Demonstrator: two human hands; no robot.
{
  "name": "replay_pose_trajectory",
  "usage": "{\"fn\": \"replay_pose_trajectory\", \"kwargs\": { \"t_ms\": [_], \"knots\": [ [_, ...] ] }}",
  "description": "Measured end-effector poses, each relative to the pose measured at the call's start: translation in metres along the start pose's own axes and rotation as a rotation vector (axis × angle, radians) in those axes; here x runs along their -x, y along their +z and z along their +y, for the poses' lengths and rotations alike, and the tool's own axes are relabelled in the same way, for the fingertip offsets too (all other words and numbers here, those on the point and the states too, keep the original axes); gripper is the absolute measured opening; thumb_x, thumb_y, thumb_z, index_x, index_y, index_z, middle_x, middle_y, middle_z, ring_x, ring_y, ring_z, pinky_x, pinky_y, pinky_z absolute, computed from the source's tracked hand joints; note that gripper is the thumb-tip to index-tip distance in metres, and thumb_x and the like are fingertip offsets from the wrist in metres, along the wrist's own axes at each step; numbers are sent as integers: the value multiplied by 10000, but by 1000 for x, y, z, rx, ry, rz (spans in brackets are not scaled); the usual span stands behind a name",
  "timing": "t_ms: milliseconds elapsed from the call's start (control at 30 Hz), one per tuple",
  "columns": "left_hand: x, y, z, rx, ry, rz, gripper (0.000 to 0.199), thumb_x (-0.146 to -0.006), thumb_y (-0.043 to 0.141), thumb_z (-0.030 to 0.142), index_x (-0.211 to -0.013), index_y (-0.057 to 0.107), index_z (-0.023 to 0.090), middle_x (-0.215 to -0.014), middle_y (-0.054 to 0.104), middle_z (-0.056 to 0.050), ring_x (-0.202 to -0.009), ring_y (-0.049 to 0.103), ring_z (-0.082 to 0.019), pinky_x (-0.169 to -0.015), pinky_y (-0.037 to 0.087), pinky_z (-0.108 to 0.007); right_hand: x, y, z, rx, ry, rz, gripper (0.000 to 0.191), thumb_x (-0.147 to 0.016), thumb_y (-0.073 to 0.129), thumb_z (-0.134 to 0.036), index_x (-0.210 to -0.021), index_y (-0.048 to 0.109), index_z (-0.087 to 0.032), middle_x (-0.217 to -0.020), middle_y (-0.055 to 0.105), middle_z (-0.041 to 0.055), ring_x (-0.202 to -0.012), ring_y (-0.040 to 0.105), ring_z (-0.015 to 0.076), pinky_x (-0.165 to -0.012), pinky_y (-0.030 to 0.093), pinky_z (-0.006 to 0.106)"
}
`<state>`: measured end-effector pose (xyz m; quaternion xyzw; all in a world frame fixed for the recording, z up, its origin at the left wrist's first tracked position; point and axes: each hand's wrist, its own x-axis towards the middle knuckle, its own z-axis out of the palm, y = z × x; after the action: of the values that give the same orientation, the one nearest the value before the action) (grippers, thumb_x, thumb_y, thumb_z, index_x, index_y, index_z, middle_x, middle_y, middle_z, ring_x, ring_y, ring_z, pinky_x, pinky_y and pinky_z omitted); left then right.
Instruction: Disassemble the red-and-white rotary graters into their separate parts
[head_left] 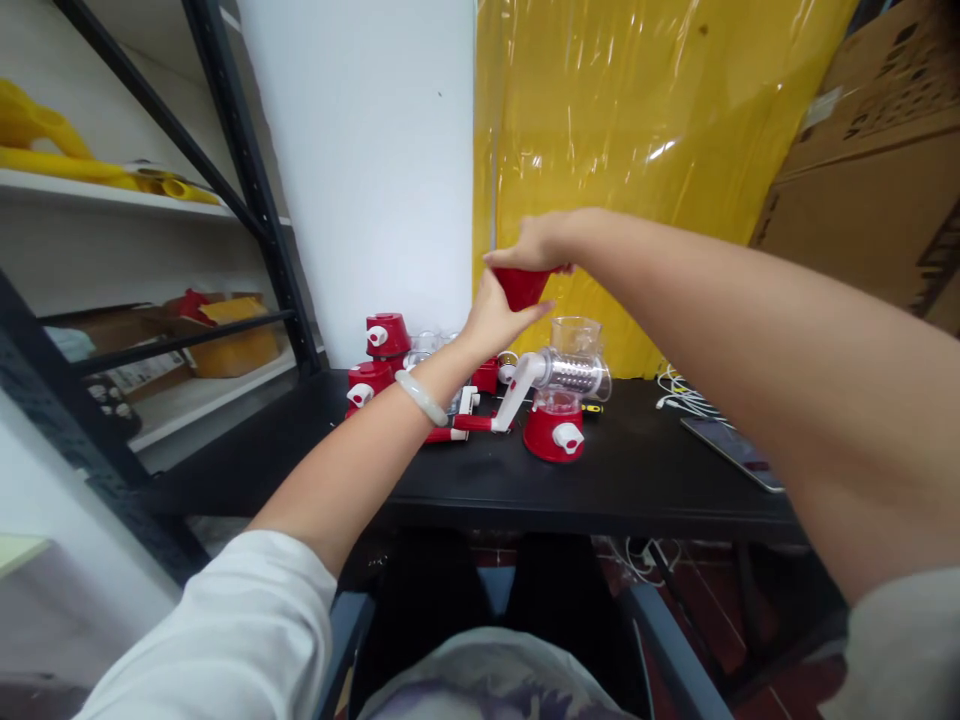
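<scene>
Both hands are raised in front of me around a red plastic piece (520, 288), wider at the top than below; its exact kind is unclear. My left hand (496, 315) grips it from the left and below, thumb and fingers around its side. From above, my right hand (534, 245) is closed over its top. Just below and right of the hands stands a rotary drum grater (553, 428) with a red base, clear body, metal drum and white crank. The crank's red handle (472, 423) points left.
Red grater bases with white knobs (386, 334) are stacked at the left on the black table (480, 490), beside clear parts. White cables (686, 395) and a tablet (731, 450) lie at the right. A shelf rack (262, 230) stands left, cardboard boxes (862, 200) right.
</scene>
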<state>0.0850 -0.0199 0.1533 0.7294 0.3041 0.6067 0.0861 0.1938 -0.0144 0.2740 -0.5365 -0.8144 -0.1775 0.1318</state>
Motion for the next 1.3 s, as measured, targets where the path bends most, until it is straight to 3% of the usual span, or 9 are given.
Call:
{"fn": "replay_pose_trajectory", "kwargs": {
  "t_ms": [100, 200, 300, 433, 533, 600, 733, 900, 1300],
  "knots": [
    [-4, -12, -11, 98, -109, 0, 318, -826, 726, 287, -1065, 603, 118, -1033, 693, -136, -1029, 666, -275, -902, 549, -418, 1, 10, -17, -2, -38, -114, 672, -913, 437, -689, -1215, 651, -128, -1052, 688, 128, -1051, 647, 318, -872, 500, 373],
    [0, -30, -36, 152, -300, 28, 306, -834, 710, 330, -1033, 622, 115, -993, 718, -131, -943, 693, -236, -857, 560, -392, 8, 15, -27, 18, -171, -119, 589, -893, 542, -632, -1294, 607, -204, -1135, 688, 107, -1066, 642, 285, -866, 485, 341],
    [10, -46, -59, 258, -424, -32, 388, -813, 722, 403, -1046, 629, 107, -1022, 723, -142, -929, 701, -226, -854, 561, -391, 9, 24, -34, 87, -273, -177, 410, -899, 617, -499, -1206, 672, -233, -1148, 698, 85, -1079, 635, 258, -860, 463, 309],
    [26, -56, -78, 158, -418, -97, 639, -624, 877, 351, -1146, 608, 100, -1167, 686, -177, -1036, 678, -264, -908, 546, -408, -5, 46, -42, 154, -322, -211, 287, -926, 601, -367, -1138, 717, -214, -1111, 719, 85, -1068, 642, 240, -859, 462, 296],
    [40, -61, -92, -23, -440, -14, 896, -599, 889, 270, -1369, 457, 111, -1390, 528, -242, -1144, 633, -292, -898, 553, -416, -22, 68, -46, 234, -266, -190, 287, -912, 613, -323, -1134, 731, -184, -1196, 693, 144, -1145, 623, 282, -911, 478, 324],
    [50, -65, -102, -140, -398, 62, 804, -694, 822, 268, -1382, 444, 93, -1371, 533, -241, -1128, 639, -278, -928, 539, -427, -33, 87, -48, 237, -167, -203, 309, -886, 638, -287, -1158, 725, -171, -1247, 665, 184, -1179, 612, 319, -924, 498, 360],
    [73, -77, -118, -262, -289, 49, 391, -812, 694, 290, -1157, 622, 122, -1220, 617, -167, -1001, 685, -236, -902, 551, -408, -45, 127, -55, 188, -47, -270, 358, -862, 645, -192, -1215, 700, -162, -1291, 638, 215, -1228, 593, 343, -959, 503, 430],
    [92, -91, -120, -331, -250, -40, 278, -800, 697, 296, -1047, 680, 170, -1088, 658, -107, -943, 691, -220, -814, 583, -367, -53, 159, -63, 176, -29, -365, 388, -835, 689, -200, -1223, 701, -181, -1275, 653, 206, -1188, 630, 327, -923, 535, 418],
    [101, -99, -104, -311, -217, -87, 194, -827, 666, 272, -992, 696, 173, -1019, 724, -83, -906, 699, -215, -808, 568, -350, -73, 186, -68, 210, 14, -467, 500, -801, 733, -189, -1294, 656, -156, -1296, 631, 209, -1224, 599, 351, -957, 521, 435]
  ]
}}
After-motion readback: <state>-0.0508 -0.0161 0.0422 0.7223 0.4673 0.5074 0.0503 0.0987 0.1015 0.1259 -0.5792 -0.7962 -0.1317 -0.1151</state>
